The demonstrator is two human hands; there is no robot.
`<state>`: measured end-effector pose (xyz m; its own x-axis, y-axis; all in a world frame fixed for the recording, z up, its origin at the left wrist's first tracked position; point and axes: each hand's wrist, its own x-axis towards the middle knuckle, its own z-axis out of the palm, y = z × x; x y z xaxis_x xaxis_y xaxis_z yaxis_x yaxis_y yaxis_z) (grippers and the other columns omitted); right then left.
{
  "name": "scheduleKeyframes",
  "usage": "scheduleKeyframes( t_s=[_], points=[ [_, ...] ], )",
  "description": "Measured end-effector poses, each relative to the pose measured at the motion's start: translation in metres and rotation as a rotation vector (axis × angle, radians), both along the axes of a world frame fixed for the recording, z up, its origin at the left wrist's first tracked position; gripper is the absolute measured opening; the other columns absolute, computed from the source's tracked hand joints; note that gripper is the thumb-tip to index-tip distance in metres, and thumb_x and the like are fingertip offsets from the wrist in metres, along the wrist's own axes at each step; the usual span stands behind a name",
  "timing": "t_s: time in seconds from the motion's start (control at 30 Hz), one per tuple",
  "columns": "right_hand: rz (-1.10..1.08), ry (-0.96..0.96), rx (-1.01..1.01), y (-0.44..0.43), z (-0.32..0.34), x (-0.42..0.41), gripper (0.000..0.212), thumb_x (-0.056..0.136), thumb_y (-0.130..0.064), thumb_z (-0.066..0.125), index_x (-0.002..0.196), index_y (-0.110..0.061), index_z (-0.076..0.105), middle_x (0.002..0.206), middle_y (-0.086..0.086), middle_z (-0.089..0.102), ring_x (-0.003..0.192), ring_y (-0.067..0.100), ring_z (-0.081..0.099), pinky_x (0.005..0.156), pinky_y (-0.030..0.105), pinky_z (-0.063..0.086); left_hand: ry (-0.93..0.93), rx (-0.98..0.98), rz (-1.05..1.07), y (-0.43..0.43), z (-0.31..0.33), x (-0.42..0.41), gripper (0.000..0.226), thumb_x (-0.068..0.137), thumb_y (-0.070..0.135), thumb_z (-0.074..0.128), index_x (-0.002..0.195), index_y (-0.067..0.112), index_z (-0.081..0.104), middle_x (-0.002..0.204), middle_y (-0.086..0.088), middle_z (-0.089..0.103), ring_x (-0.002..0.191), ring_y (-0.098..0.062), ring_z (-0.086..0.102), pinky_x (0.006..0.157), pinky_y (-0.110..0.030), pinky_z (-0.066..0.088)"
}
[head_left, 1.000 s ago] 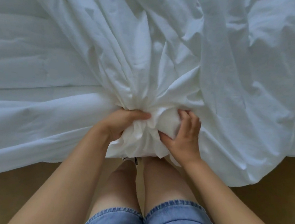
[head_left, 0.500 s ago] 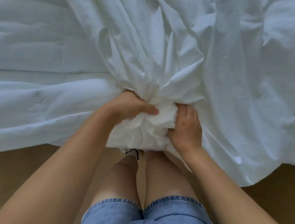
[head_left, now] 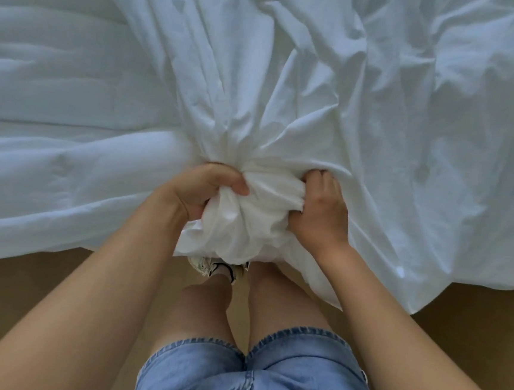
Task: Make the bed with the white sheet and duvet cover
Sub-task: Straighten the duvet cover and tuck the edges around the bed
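Note:
A white duvet cover [head_left: 365, 111] lies crumpled across the bed and hangs over its near edge. Its folds run down into one thick bunch [head_left: 247, 222] at the edge in front of me. My left hand [head_left: 201, 190] grips the left side of that bunch, thumb curled over the top. My right hand [head_left: 321, 214] grips the right side, fingers dug into the cloth. To the left a smoother, padded white layer [head_left: 55, 108] lies flat on the bed; I cannot tell whether it is the sheet or the duvet.
A tan floor [head_left: 8, 291] runs along the near side of the bed. My bare legs and denim shorts [head_left: 249, 377] are below the bunch, with a white shoe [head_left: 217, 266] peeking out under the hanging cloth.
Both hands have shifted their hold on the bunch, the right hand's fingers going deeper into the cloth. The gathered cloth looks bulkier between them.

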<state>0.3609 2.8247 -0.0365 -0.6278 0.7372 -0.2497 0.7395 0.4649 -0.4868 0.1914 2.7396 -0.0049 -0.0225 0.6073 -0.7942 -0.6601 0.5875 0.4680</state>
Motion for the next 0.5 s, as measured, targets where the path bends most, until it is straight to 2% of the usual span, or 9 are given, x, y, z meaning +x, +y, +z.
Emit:
scheduleKeyframes(
  t_s=[0.13,0.27,0.37,0.5],
  points=[
    [0.036,-0.104,-0.059,-0.006,-0.001,0.008,0.039,0.071,-0.007,0.067,0.104,0.003,0.050,0.105,0.019,0.049,0.095,0.033,0.045,0.077,0.032,0.035,-0.092,0.051,0.008,0.005,-0.007,0.005,0.043,0.056,-0.003,0.052,0.094,0.011,0.064,0.081,-0.006,0.072,0.074,-0.024,0.070,0.060,-0.037,0.058],
    [0.056,-0.106,-0.121,-0.016,0.002,-0.002,0.050,0.073,-0.002,0.065,0.120,0.006,0.048,0.118,0.022,0.047,0.104,0.036,0.045,0.085,0.035,0.038,-0.085,-0.004,-0.264,0.020,-0.009,-0.004,0.047,0.051,0.006,0.072,0.098,0.011,0.068,0.094,-0.011,0.073,0.084,-0.029,0.071,0.062,-0.037,0.057],
    [0.027,-0.096,-0.105,-0.013,0.001,-0.005,0.047,0.071,0.000,0.067,0.114,0.006,0.050,0.113,0.021,0.050,0.099,0.036,0.046,0.081,0.034,0.037,-0.038,0.013,-0.363,0.029,-0.009,-0.010,0.050,0.052,0.013,0.084,0.100,0.016,0.071,0.104,-0.011,0.072,0.094,-0.029,0.070,0.068,-0.036,0.057],
    [-0.043,-0.044,-0.016,-0.011,-0.003,-0.006,0.036,0.069,0.001,0.068,0.103,0.006,0.054,0.104,0.023,0.053,0.091,0.038,0.048,0.081,0.038,0.040,-0.013,0.025,-0.326,0.022,-0.012,-0.005,0.046,0.060,0.010,0.080,0.104,0.018,0.069,0.104,-0.007,0.072,0.095,-0.025,0.069,0.070,-0.033,0.057]
  ],
)
